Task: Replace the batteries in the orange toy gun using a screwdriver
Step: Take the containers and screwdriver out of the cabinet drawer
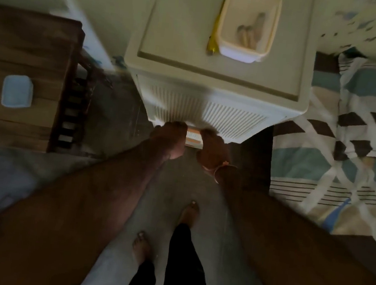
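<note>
Both hands down at the white cabinet's (209, 112) front, low by its base: left hand (170, 140) and right hand (212, 149) curled on a drawer edge (194, 138), likely fetching gear. Orange toy gun not visible. Yellow screwdriver (214, 35) beside the tub (246, 53) on top, presumably staged.

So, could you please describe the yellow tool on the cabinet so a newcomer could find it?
Start at the white plastic cabinet ahead of both hands. On its flat top stands a pale tub. The yellow tool lies along the tub's left wall, the only slim, brightly coloured thing there.
</note>
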